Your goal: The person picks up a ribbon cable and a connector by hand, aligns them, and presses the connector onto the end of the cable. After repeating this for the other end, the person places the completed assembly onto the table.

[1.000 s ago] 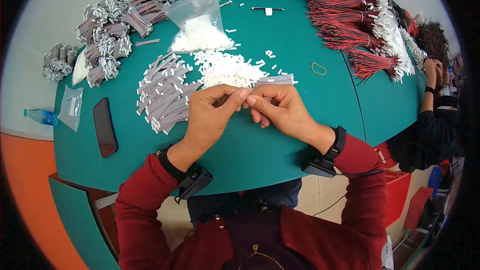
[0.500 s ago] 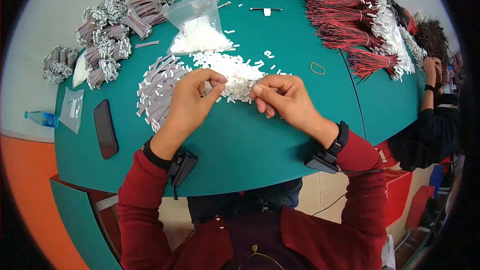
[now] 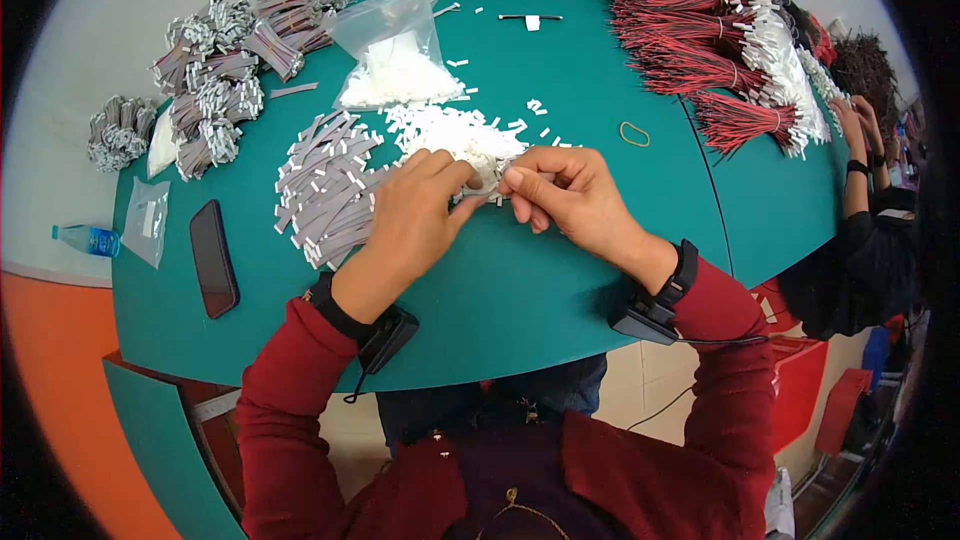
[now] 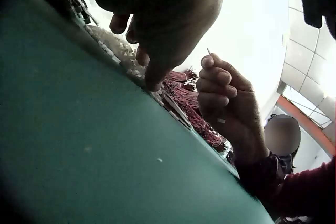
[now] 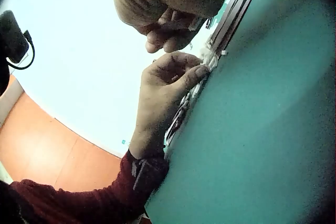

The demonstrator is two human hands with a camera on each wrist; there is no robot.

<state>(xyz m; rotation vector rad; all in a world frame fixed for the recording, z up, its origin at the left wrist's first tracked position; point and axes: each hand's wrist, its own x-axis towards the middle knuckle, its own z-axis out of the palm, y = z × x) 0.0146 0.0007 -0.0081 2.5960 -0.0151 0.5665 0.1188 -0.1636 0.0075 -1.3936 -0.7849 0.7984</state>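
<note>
In the head view, my left hand (image 3: 425,205) reaches into the near side of a heap of small white plastic pieces (image 3: 440,125). Its thumb and index fingertips are among the pieces, with a gap between them; the right wrist view shows those fingertips right at the white pieces (image 5: 209,58). My right hand (image 3: 570,195) pinches a short flat grey cable (image 5: 178,26) beside the heap. A thin tip pokes out above the right fingertips in the left wrist view. Left of the heap, loose flat grey cables with white ends (image 3: 325,190) lie spread out.
Behind the heap stands a clear bag of white pieces (image 3: 395,65). Bundled grey cables (image 3: 215,80) are stacked at the back left, red-and-black wire bundles (image 3: 690,50) at the right. A phone (image 3: 214,258) and a rubber band (image 3: 634,134) lie on the green table (image 3: 500,310). Another person's hands (image 3: 858,125) work at far right.
My hands were together at first; then the left hand drew away leftward and has now come down at the white heap. The right hand stays beside the heap, still pinching the cable.
</note>
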